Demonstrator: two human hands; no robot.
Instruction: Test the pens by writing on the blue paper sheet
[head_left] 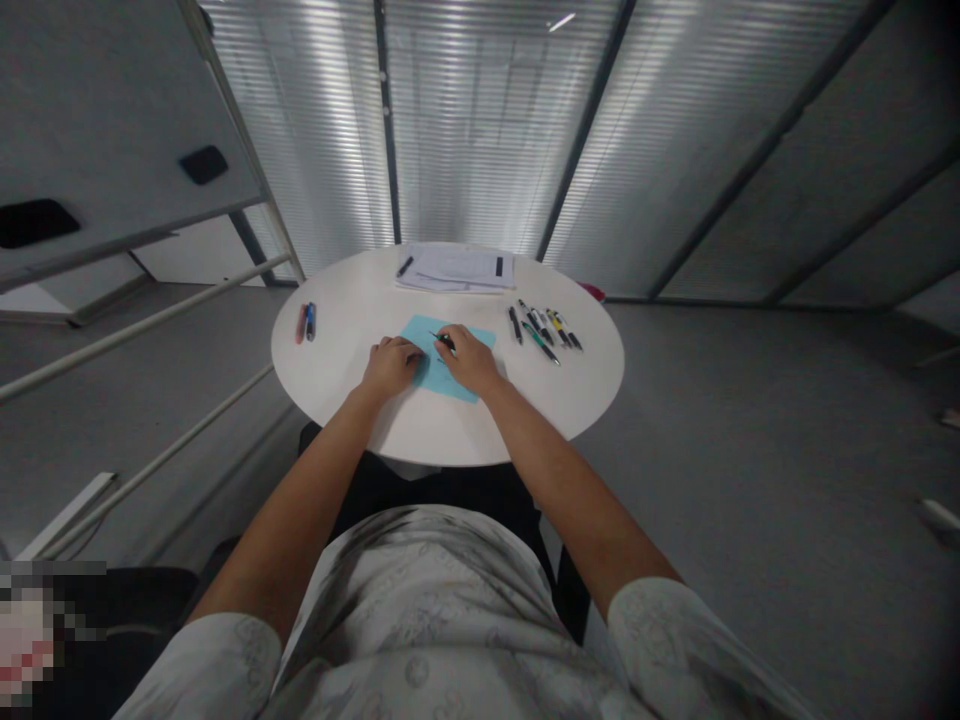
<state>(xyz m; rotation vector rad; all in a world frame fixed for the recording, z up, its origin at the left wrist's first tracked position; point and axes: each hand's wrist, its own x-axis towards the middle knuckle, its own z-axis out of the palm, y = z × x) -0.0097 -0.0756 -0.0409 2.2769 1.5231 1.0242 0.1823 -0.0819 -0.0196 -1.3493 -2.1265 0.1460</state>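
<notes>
A light blue sheet (454,385) lies on the round white table (442,436), with a few dark marks on it near my right hand. My right hand (469,360) is closed around a dark pen (445,342), whose thin tip points left over the upper part of the sheet. My left hand (391,367) rests at the sheet's left edge. Its fingers are bent, and whether they pinch anything is too small to tell.
Several pens (541,330) lie to the right, and a red and a blue pen (310,322) at the left. A paper stack (454,268) is at the far edge. A whiteboard frame (150,322) stands left. At the lower left is a pixelated patch.
</notes>
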